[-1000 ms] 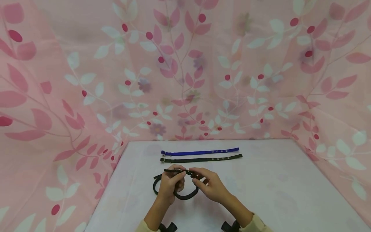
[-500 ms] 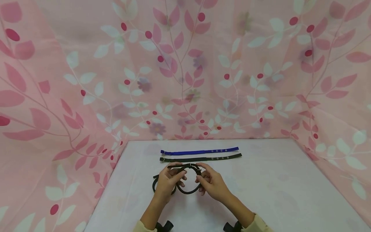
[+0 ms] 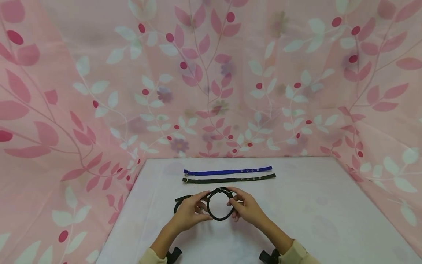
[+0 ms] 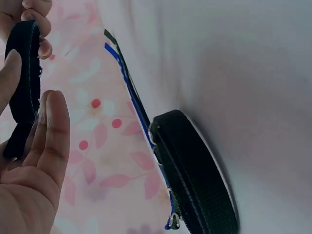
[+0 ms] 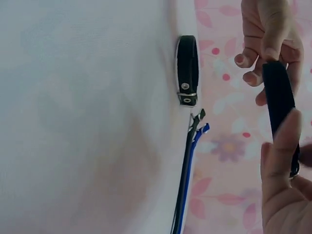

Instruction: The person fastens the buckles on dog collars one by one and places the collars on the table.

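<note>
A dark buckled collar [image 3: 220, 219], closed into a round loop, is held up above the table between both hands. My left hand [image 3: 188, 215] holds its left side, thumb at the lower edge and fingers near the top; in the left wrist view these fingers are nearly straight beside the strap's end [image 4: 18, 139]. On the loop's right side, by the metal buckle, my right hand [image 3: 248, 208] pinches it between thumb and fingers. A second looped dark green collar [image 5: 187, 68] rests on the table, partly hidden behind my left hand in the head view.
Toward the back of the white table [image 3: 306, 212], a blue collar [image 3: 224, 172] and a dark green collar [image 3: 217, 180] lie flat and parallel, eyelets to the right. Pink leaf-patterned cloth [image 3: 211, 91] rises behind the table and along both sides.
The held loop has turned to face the head camera and shifted slightly right. My left hand has moved from the strap's top to the loop's left side, thumb now lower; my right hand keeps hold.
</note>
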Action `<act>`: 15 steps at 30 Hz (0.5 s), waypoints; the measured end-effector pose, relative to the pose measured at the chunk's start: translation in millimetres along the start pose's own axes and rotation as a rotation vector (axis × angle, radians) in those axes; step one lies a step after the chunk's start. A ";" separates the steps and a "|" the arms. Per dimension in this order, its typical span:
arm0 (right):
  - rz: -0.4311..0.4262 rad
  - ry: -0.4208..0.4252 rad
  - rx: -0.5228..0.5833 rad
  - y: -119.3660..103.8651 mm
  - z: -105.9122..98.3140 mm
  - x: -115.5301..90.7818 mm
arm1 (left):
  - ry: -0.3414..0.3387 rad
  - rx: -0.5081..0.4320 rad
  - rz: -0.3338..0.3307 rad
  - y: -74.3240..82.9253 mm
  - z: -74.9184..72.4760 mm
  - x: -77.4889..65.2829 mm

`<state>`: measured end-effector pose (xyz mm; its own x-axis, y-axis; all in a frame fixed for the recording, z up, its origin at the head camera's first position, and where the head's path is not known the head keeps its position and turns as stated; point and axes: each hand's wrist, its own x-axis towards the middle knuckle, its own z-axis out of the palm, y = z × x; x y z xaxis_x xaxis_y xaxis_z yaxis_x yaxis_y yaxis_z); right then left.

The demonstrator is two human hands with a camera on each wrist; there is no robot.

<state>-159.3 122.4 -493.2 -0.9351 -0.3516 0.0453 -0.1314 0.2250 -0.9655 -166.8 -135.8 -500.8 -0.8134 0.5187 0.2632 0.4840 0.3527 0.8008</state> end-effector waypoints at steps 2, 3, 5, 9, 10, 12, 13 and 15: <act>-0.012 -0.066 -0.052 4.0 -1.9 1.1 | 0.007 0.046 0.016 -2.8 -0.7 0.3; -0.021 -0.098 -0.084 6.4 -3.2 2.0 | 0.005 0.062 0.019 -4.3 -1.2 0.9; -0.040 -0.138 -0.157 11.7 -5.9 4.1 | -0.008 0.095 0.007 -6.9 -2.1 3.0; -0.051 -0.150 -0.260 25.5 -9.0 10.1 | -0.066 0.192 -0.045 -14.5 -2.1 12.2; -0.047 -0.149 -0.282 29.5 -9.0 12.0 | -0.083 0.223 -0.058 -16.9 -1.5 14.9; -0.044 -0.156 -0.326 37.3 -8.3 15.9 | -0.122 0.285 -0.076 -23.1 0.4 19.8; -0.046 -0.160 -0.347 40.1 -8.3 18.9 | -0.140 0.322 -0.074 -26.7 0.6 23.6; -0.058 -0.167 -0.391 44.4 -8.4 25.0 | -0.169 0.392 -0.060 -33.7 1.0 30.9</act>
<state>-191.3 131.2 -532.9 -0.8603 -0.5092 0.0233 -0.3271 0.5164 -0.7914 -207.9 -130.8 -520.1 -0.7957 0.5967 0.1043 0.5497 0.6389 0.5382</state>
